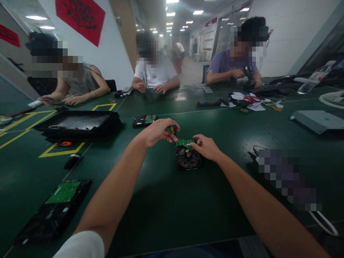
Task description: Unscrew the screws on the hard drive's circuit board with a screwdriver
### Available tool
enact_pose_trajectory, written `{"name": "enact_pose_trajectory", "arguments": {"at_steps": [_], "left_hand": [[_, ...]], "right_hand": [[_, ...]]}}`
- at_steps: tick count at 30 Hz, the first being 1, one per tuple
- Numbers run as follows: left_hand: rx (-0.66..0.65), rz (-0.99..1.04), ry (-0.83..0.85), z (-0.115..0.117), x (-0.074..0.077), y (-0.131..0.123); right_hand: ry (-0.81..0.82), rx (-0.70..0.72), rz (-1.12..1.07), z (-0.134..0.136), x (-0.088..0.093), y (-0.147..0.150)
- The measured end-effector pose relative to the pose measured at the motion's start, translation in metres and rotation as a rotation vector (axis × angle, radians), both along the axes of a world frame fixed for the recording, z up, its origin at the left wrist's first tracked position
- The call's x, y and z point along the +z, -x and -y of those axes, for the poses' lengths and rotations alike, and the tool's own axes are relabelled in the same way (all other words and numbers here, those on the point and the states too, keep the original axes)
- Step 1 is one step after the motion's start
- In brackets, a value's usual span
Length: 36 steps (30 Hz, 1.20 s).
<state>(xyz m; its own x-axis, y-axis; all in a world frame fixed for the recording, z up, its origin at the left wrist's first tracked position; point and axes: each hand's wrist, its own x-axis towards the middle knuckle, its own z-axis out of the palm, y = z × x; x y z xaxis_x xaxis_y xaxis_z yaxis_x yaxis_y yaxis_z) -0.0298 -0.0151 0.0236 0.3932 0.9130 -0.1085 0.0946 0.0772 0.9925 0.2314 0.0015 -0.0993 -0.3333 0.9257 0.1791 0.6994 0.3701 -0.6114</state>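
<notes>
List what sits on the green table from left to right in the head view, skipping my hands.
Black tray → spare drive with a green board → hard drive nearest me → red scissors → grey flat box.

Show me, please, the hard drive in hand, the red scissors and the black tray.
hard drive [188,161]: head view, on its dark body.
red scissors [252,99]: head view, on the handles.
black tray [111,125]: head view, on its right wall.

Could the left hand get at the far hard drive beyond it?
Probably yes: the far hard drive lies on the table just past the left hand, nothing between, though its fingers seem to pinch a small yellow tool.
</notes>
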Motion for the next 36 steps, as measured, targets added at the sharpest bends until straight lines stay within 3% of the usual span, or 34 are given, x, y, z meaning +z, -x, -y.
{"name": "enact_pose_trajectory", "arguments": {"at_steps": [12, 22, 30, 36], "left_hand": [[0.098, 0.024, 0.01, 0.0019, 0.0014, -0.0019], [0.082, -0.018, -0.053, -0.0007, 0.0002, -0.0001], [-0.017, 0.085, 0.05, 0.0003, -0.0004, -0.0033], [0.048, 0.033, 0.009, -0.0024, -0.0008, -0.0003]], "right_hand": [[-0.019, 0.019, 0.035, -0.0008, 0.0008, -0.0011], [-0.013, 0.029, 0.047, 0.0003, 0.0023, -0.0014], [-0.014, 0.021, 0.05, 0.0011, 0.0044, -0.0004], [-0.011, 0.019, 0.044, 0.0009, 0.0033, -0.0004]]}}
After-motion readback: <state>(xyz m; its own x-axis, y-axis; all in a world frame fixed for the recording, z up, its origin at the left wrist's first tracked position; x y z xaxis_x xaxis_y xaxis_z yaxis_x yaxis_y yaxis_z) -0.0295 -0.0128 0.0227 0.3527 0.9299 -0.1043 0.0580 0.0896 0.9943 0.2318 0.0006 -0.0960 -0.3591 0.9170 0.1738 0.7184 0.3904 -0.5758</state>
